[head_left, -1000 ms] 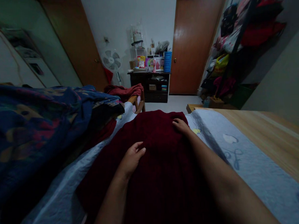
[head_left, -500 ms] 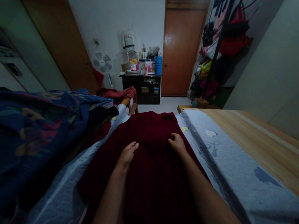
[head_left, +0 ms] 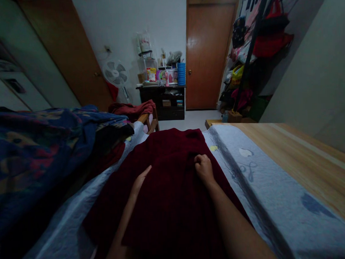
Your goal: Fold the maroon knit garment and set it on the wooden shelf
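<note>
A dark red garment (head_left: pixel 169 205) is spread over the bed in front of me. On its left part lies my left hand (head_left: pixel 140 179), seen edge-on, with one straight finger pointing forward. A flap of the cloth covers the inner side of that hand and part of the forearm, so most of its fingers are hidden. Farther right, my right hand (head_left: pixel 203 168) has its fingers curled closed on the garment's upper right area. Small creases in the cloth run beside its fingertips.
A patterned blue blanket (head_left: pixel 48 149) is heaped on the left. The light grey quilted sheet (head_left: pixel 265 190) shows on the right, beside a wooden board (head_left: pixel 312 155). Beyond the bed stand a dark cabinet (head_left: pixel 170 113), a fan (head_left: pixel 116 73) and a wooden door (head_left: pixel 209 56).
The red cloth has come over the inner side of my left hand and forearm, which has shifted slightly left. My right hand stays in nearly the same spot.
</note>
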A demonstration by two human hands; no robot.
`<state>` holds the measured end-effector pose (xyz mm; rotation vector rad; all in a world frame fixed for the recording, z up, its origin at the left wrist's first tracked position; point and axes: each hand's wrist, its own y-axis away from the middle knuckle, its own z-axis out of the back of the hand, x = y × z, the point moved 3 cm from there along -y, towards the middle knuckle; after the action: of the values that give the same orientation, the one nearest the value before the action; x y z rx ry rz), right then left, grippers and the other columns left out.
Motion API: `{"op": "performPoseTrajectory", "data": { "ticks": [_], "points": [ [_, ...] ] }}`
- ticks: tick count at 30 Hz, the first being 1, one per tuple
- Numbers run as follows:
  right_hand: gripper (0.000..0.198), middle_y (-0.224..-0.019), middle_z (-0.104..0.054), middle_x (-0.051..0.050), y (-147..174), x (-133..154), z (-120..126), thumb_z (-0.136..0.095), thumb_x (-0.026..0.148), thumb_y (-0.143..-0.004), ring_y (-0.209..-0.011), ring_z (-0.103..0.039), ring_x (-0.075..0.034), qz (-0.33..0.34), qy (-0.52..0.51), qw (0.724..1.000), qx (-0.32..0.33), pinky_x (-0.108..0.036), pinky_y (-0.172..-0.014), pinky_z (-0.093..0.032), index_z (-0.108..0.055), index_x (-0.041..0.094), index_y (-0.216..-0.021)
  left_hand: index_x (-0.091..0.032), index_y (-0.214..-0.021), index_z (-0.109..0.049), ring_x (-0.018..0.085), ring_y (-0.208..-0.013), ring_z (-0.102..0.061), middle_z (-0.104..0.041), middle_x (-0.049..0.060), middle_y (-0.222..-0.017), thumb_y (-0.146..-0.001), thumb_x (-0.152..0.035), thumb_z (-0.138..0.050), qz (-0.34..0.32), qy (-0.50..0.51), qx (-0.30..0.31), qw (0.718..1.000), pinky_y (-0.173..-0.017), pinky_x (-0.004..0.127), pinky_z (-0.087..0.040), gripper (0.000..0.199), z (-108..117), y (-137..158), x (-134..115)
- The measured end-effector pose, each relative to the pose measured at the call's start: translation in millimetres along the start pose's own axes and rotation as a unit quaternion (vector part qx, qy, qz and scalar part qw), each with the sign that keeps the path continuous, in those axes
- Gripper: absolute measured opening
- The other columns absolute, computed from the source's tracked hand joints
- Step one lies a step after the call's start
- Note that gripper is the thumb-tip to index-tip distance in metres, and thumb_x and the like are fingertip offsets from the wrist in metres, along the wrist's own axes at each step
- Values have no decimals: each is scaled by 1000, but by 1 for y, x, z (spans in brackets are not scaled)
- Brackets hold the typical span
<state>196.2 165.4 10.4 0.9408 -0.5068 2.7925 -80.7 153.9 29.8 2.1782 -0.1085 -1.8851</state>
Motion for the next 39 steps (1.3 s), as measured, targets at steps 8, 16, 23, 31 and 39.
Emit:
{"op": "performPoseTrajectory", "data": {
  "ticks": [8,16,23,31,39],
  "points": [
    [17,-89,-59,-6,-2,-4,1,-50,19,-75,-87,-55,-21,4,-54,998,-28,-32,-83,-43,-64,21,-83,-18,-100,-63,17,-80,-64,-67,1,-84,-63,-29,-72,-20,-11,-30,999,-79,31,-51,40,1,10,-13],
    [37,-118,-52,-9,4,8,-7,-57,21,-77,-106,-47,-27,42,58,997,19,-37,-88,-40,-64,28,-113,-22,-85,-67,18,-76,-60,-65,1,-83,-73,-29,-62,-211,-358,180,891,-69,26,-44,15,-39,75,-68],
    [39,-120,-50,-9,3,10,-7,-59,21,-76,-105,-45,-26,46,97,993,54,-36,-84,-38,-63,27,-114,-23,-96,-66,30,-96,-59,-65,8,-100,-51,-31,-78,-174,-516,239,804,-80,35,-45,48,-82,89,-19],
    [32,-116,-53,-8,5,13,-5,-56,19,-78,-102,-46,-24,48,118,991,48,-33,-80,-36,-64,25,-109,-19,-113,-52,28,-101,-60,-60,11,-114,-64,-15,-60,-124,-700,162,685,-82,36,-47,49,-85,77,2],
    [39,-115,-55,-6,6,14,-4,-53,12,-78,-100,-47,-24,54,105,992,49,-33,-77,-36,-63,28,-112,-24,-104,-57,21,-98,-60,-64,5,-102,-70,-3,-45,-230,-649,74,721,-85,32,-45,42,-52,63,-41]
  ]
}}
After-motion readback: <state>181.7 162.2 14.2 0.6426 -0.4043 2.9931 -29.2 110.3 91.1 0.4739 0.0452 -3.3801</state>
